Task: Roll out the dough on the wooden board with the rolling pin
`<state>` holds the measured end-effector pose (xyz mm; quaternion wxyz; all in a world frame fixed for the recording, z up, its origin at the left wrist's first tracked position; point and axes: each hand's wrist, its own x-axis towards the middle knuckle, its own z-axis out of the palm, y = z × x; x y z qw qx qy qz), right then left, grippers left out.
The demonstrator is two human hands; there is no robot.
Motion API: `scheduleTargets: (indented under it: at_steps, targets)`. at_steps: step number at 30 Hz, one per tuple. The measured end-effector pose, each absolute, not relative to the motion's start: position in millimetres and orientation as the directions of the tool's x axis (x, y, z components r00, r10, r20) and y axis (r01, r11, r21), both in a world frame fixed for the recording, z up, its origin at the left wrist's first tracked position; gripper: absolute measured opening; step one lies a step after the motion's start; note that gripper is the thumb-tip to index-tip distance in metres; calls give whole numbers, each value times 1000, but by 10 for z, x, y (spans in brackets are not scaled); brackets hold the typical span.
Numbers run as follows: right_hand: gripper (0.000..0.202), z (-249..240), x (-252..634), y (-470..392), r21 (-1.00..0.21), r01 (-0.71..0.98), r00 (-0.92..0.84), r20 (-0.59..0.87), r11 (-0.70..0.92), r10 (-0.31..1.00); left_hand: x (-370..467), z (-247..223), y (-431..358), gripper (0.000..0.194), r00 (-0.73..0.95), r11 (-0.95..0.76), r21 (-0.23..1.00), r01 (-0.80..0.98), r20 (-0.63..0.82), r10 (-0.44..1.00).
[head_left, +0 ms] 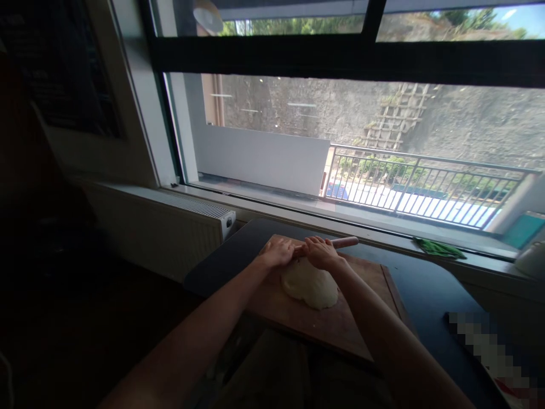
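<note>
A pale, flattened piece of dough [310,285] lies on a wooden board [361,279]. Across the dough's far edge runs a wooden rolling pin [347,242], its right end sticking out past my right hand [320,251]. The fingers of that hand are wrapped over the pin. My left hand [279,251] grips the pin further left, close beside the right one. The left end of the pin is hidden by my left hand.
The board rests on a dark table [419,289] below a wide window. A green cloth [440,248] lies on the sill at the right. A blurred-out item [485,343] is at the table's right edge. A white radiator [157,227] stands at the left.
</note>
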<state>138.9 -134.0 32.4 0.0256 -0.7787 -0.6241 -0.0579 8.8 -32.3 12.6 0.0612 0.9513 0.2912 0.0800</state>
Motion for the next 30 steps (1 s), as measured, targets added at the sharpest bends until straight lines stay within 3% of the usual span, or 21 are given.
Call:
scheduleTargets:
  at_steps: [3,6,10,14,19,21,23,26,30]
  targets:
    - [44,357,1381,-1288,48,979,191,109,-197,976,117,124,-183,51,794,-791,198,578,88,602]
    - [40,388,1397,-1465,68,987,134,117,-143,984,-53,51,-321,50,829,-832,218,511,130,544]
    - [35,454,1480,-1731,125,989,64,118,-79,991,-367,-33,-651,48,848,-897,142,419,290,443]
    - [39,505,1607,-1779,170,978,116,40,-121,992,-433,36,-678,44,832,-894,72,442,339,439]
    - [34,541,1552,-1876,191,969,154,22,-156,988,-194,288,-320,36,874,-878,60,475,84,479]
    - [35,535,1435,-2008,168,982,89,9,-89,996,-63,305,-265,35,871,-874,59,482,76,485]
    - [32,534,1318,-2155,121,992,47,-19,-44,999,74,257,-297,34,860,-871,95,481,141,490]
    - [31,570,1239,-2304,81,991,110,-73,-104,991,272,196,-393,38,808,-840,140,524,231,543]
    - [30,635,1318,-2310,99,966,248,-96,-239,964,452,297,-428,48,631,-785,177,594,503,590]
